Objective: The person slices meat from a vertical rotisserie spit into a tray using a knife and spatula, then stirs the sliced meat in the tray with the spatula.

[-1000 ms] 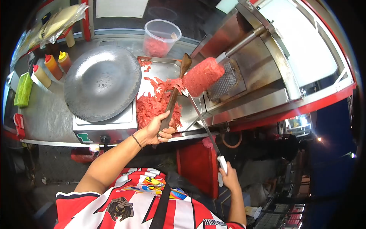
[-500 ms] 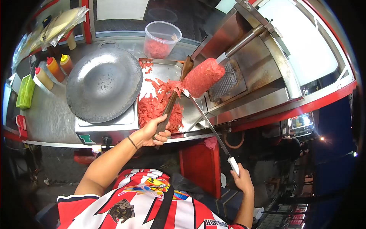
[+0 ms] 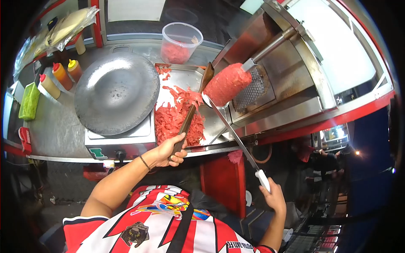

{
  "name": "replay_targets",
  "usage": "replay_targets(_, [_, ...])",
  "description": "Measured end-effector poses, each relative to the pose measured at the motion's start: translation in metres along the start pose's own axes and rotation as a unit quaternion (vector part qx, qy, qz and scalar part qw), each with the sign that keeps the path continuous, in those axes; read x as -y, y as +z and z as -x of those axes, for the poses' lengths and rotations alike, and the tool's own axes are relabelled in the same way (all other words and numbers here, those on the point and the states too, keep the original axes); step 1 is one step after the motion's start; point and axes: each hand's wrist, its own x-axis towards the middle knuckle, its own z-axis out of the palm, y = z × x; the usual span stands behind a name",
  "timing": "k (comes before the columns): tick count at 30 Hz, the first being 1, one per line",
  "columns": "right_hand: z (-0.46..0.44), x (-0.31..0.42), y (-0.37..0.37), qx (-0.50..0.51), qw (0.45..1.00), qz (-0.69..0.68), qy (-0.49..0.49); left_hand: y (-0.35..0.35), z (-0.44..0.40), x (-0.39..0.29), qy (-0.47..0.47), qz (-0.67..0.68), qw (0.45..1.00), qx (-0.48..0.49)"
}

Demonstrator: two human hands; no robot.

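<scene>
My left hand (image 3: 172, 151) is closed round the handle of a dark wooden paddle (image 3: 188, 119), whose broad end reaches up beside the meat. In my right hand (image 3: 272, 194) is the white handle of a long knife (image 3: 234, 134); its blade slants up to the lower end of the reddish meat cone (image 3: 227, 84). That cone sits on a metal spit in front of the grill. Thin red meat strips (image 3: 179, 122) lie heaped in a steel tray (image 3: 185, 76), and some rest over the paddle near the knife tip.
A round dark griddle (image 3: 117, 93) stands left of the tray. Behind the tray is a clear bucket (image 3: 181, 44) with red meat inside. Sauce bottles (image 3: 62, 76) and a green container (image 3: 29, 101) stand at the far left. A red box (image 3: 223, 183) is below the counter.
My right hand and the knife handle have moved right and down. My left hand has shifted slightly left with the paddle. The blade tip stays near the cone's lower end.
</scene>
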Motion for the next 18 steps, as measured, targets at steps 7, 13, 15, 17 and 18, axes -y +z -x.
replay_targets(7, [-0.034,0.004,0.056,-0.046,0.96,-0.273,-0.045,0.006,0.002,0.038,0.047,-0.146,0.984,-0.087])
replay_targets(13, [-0.155,0.113,0.143,-0.197,0.912,-0.322,-0.158,0.026,-0.028,0.068,0.125,-0.294,0.942,-0.098])
replay_targets(15, [-0.184,0.148,0.13,-0.222,0.918,-0.289,-0.157,0.024,-0.028,0.07,0.105,-0.326,0.933,-0.106])
replay_targets(17, [-0.209,0.141,0.151,-0.246,0.913,-0.276,-0.169,0.021,-0.028,0.071,0.095,-0.338,0.93,-0.109])
replay_targets(18, [-0.209,0.136,0.165,-0.246,0.905,-0.297,-0.178,0.022,-0.029,0.068,0.099,-0.333,0.932,-0.1])
